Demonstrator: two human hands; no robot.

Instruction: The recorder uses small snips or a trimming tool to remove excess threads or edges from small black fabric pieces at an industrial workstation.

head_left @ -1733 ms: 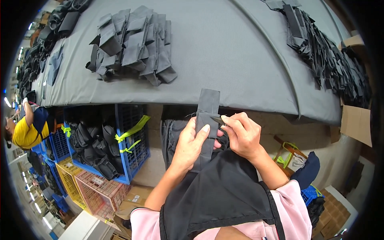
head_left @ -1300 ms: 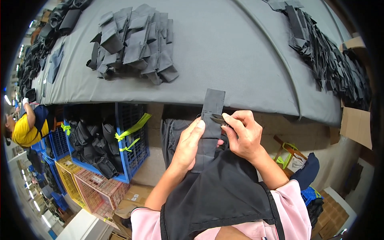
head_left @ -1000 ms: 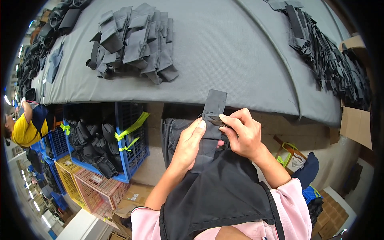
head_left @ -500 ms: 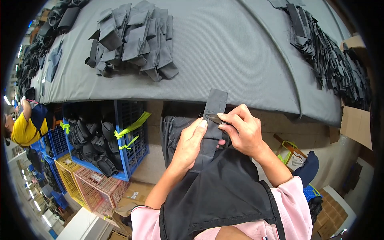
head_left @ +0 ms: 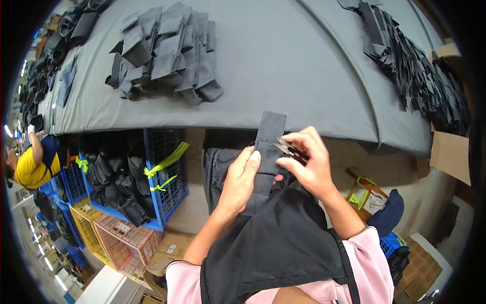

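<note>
A dark grey fabric strip [head_left: 271,125] stands out past the table's near edge. My left hand [head_left: 239,180] is closed on its left side, thumb on top, with a fingertip showing at the far side of the strip. In my right hand [head_left: 315,164] is a pair of thread snips [head_left: 292,150] with dark handles. Their bright blades point left, spread apart, close over the strip near my left thumb. Fine loose threads show by that thumb. The strip's lower part runs down to the black apron [head_left: 283,243] over my lap.
Grey cloth covers the table [head_left: 283,66]. A pile of grey fabric pieces [head_left: 167,55] lies on it at left, a long heap of dark strips [head_left: 405,71] at right. Below stands a blue crate [head_left: 154,177] of black items. A cardboard box [head_left: 450,159] is at right. Far left, a person in yellow [head_left: 33,164].
My right fingers have loosened and shifted a little, and the snips' blades and handles now show clearly above the strip. My left hand still grips the strip in about the same place.
</note>
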